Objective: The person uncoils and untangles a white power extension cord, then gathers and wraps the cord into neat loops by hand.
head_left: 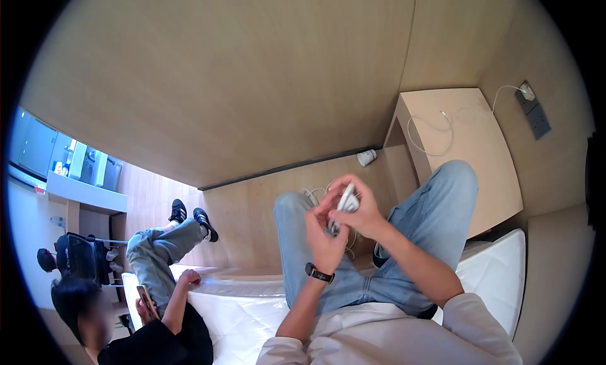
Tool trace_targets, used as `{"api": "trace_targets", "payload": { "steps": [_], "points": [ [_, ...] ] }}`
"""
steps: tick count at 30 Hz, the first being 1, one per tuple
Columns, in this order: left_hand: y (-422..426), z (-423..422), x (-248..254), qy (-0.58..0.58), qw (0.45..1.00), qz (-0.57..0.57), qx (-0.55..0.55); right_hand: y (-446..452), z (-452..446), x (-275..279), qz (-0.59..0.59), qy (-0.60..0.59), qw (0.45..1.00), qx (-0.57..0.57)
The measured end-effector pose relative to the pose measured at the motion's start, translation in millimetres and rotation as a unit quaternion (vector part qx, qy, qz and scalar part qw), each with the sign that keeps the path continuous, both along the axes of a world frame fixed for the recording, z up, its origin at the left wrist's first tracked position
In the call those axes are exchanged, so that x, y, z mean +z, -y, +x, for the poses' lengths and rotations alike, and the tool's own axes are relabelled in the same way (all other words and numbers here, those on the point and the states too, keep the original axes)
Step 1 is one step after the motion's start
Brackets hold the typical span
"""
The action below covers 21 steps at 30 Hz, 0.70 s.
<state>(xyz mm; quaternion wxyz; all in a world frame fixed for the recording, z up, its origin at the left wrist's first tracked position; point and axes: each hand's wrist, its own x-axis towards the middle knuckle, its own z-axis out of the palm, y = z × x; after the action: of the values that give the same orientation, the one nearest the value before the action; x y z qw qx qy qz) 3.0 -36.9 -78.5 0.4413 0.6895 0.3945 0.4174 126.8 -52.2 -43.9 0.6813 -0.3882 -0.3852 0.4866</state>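
Between my knees, both hands are closed around a small white object (348,201); its kind is partly hidden by my fingers. My left hand (326,240), with a black band on the wrist, grips it from the left and below. From the right, my right hand (362,212) holds the same piece, its fingers curled over the upper part. A loose white cable (308,191) shows behind my hands, with more of it below them near the floor. Whether it joins the held object I cannot tell.
I sit on a plastic-wrapped mattress (237,311). To the right, a wooden nightstand (470,144) bears a white charging cable (452,137) near a wall socket (533,115). A white cup-like item (367,157) lies on the floor. Another person (154,327) sits at left holding a phone (148,302).
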Motion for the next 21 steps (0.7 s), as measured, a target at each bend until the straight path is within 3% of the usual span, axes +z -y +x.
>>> {"api": "trace_targets", "payload": {
  "steps": [1,4,5,6,7,11,12,13,14,15,17,18,19,20,21],
  "points": [
    [1,2,-3,-0.033,0.999,0.027,0.001,1,1,4,-0.006,-0.086,0.996,-0.016],
    [3,2,-13,-0.109,0.991,0.056,-0.05,0,8,12,0.002,-0.14,0.99,-0.037],
    [5,1,-15,-0.091,0.979,-0.12,-0.135,0,8,12,0.003,-0.136,0.99,-0.037],
    [8,1,-13,-0.069,0.929,-0.292,-0.215,0,8,11,0.002,-0.136,0.99,-0.039],
    [15,5,-12,0.005,0.928,-0.304,-0.216,0,8,10,-0.019,-0.147,0.988,-0.038],
    [15,4,7,0.08,0.883,-0.415,-0.205,-4,10,15,-0.07,-0.197,0.977,-0.044],
    [14,3,17,0.139,0.837,-0.485,-0.213,-4,9,13,-0.07,-0.198,0.977,-0.043],
    [12,1,22,0.197,0.782,-0.549,-0.219,-5,8,8,-0.104,-0.161,0.981,-0.006],
    [11,-2,21,0.196,0.782,-0.55,-0.219,-5,6,2,-0.136,-0.124,0.982,0.032],
    [10,-4,19,0.241,0.745,-0.581,-0.222,-5,1,-3,-0.146,-0.027,0.987,0.064],
    [7,-9,6,0.301,0.696,-0.618,-0.208,-5,-4,-8,-0.184,0.028,0.976,0.115],
    [8,-11,6,0.3,0.696,-0.619,-0.207,-5,-6,-7,-0.22,0.084,0.958,0.165],
    [9,-13,7,0.254,0.763,-0.555,-0.213,-1,-8,-4,-0.12,0.056,0.978,0.161],
    [9,-14,8,0.205,0.822,-0.486,-0.216,1,-7,0,-0.12,0.056,0.978,0.161],
    [12,-16,9,0.197,0.84,-0.454,-0.221,4,-7,9,-0.087,0.099,0.979,0.156]
  ]
}}
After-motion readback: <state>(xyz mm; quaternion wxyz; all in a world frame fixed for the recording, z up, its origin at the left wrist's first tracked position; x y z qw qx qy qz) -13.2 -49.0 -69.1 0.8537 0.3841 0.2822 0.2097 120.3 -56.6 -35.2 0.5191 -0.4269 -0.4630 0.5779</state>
